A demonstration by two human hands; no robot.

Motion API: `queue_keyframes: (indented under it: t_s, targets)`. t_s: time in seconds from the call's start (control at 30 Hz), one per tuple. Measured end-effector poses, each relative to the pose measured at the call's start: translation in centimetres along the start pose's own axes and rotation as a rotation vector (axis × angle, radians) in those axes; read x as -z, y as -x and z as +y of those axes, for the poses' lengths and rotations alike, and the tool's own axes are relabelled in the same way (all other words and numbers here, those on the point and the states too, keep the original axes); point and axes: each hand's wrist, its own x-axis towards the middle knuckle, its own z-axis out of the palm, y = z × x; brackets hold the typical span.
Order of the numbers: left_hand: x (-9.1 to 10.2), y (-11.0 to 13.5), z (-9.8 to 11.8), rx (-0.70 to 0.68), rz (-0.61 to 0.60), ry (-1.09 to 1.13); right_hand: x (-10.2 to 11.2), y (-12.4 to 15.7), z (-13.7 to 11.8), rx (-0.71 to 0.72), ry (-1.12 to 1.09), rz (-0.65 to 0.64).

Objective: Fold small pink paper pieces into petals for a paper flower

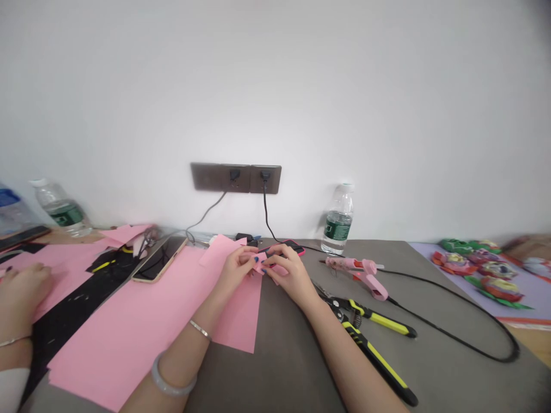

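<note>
My left hand [236,268] and my right hand [289,274] meet over the table, fingers pinched together on a small pink paper piece [261,261] held between them. They hover at the far edge of a large pink paper sheet [142,327]. A dark device with a red rim [296,248] lies just behind my right hand.
Yellow-handled cutters [374,338] lie right of my right arm, a pink glue gun [361,269] with a black cable beyond them. A phone [159,259], water bottles [338,221], wall sockets [236,178] and paper flowers [486,269] surround. Another person's hand [21,289] rests far left.
</note>
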Motion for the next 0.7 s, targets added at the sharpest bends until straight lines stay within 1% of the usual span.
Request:
queue_keyframes:
  t_s: [0.1,0.17,0.3,0.43,0.57,0.7]
  targets:
    - [0.2,-0.1,-0.2,0.007,0.034,0.037,0.2,0.0,-0.4,0.031,0.004,-0.029]
    - [0.2,-0.2,-0.3,0.014,0.057,0.053,0.2,0.0,-0.6,0.043,0.014,-0.024]
    - [0.2,-0.1,-0.2,0.009,0.032,0.063,0.1,0.0,-0.6,0.036,0.023,-0.003]
    - [-0.2,0.1,0.1,0.003,-0.029,0.084,-0.1,0.0,-0.4,-0.023,-0.039,0.01]
    - [-0.3,0.1,-0.1,0.018,-0.083,0.109,-0.3,-0.1,-0.1,-0.103,-0.164,0.045]
    - [-0.3,0.0,-0.5,0.039,-0.082,0.149,-0.6,-0.1,0.3,-0.192,-0.317,0.109]
